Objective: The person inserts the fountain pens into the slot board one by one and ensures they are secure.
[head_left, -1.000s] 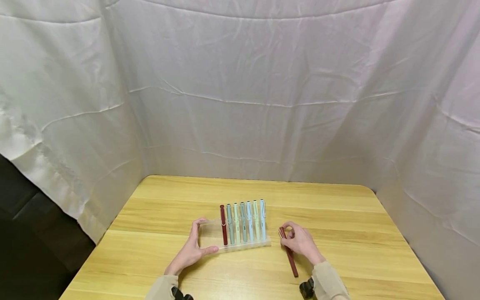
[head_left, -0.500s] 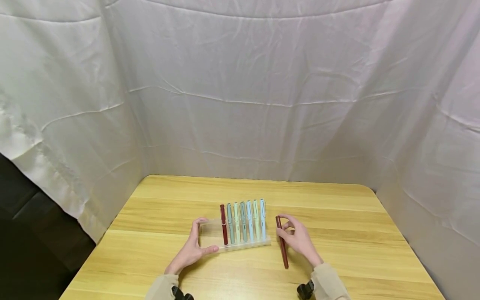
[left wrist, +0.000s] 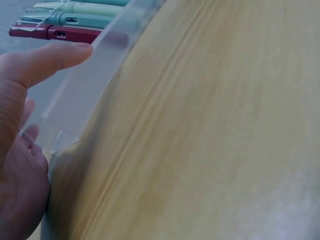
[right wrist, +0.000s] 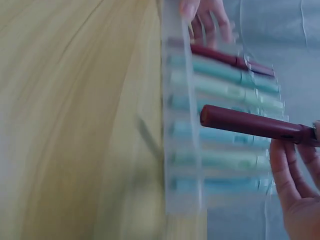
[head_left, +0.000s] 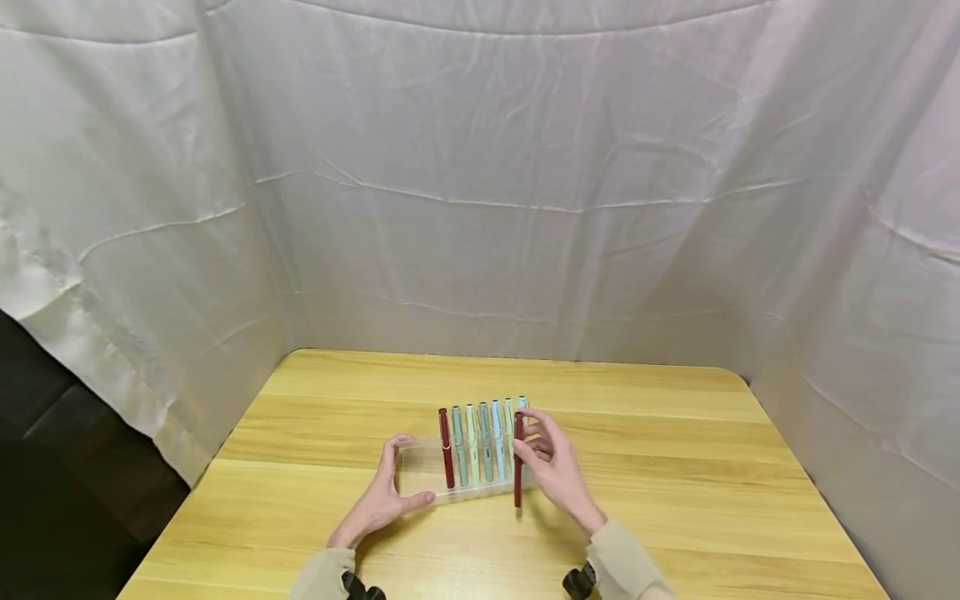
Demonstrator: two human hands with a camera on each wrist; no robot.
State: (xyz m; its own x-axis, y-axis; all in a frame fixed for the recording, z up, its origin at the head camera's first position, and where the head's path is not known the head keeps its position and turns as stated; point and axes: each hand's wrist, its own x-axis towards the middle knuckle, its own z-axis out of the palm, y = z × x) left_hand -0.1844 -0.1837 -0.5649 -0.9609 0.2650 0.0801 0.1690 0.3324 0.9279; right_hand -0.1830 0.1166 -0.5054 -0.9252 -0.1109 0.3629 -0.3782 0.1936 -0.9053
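A clear pen stand (head_left: 422, 472) lies on the table in the head view, and my left hand (head_left: 381, 502) grips its left end between thumb and fingers. In the stand a dark red pen (head_left: 447, 450) leads a row of several teal, pale green and light blue pens (head_left: 486, 442). My right hand (head_left: 558, 471) pinches a second dark red pen (head_left: 518, 479) near its upper end. Seen from the right wrist, this held pen (right wrist: 245, 122) is raised in front of the row, its free end pointing toward the stand's front lip (right wrist: 180, 195).
Pale wood table (head_left: 690, 467) surrounds the stand. Grey-white cloth (head_left: 480, 192) hangs behind the table and along both sides. A dark area (head_left: 67, 467) shows past the cloth at the left.
My right hand has lifted the dark red pen off the table and carried it left, turning it nearly parallel to the row at the stand's right part. My left hand stays on the stand.
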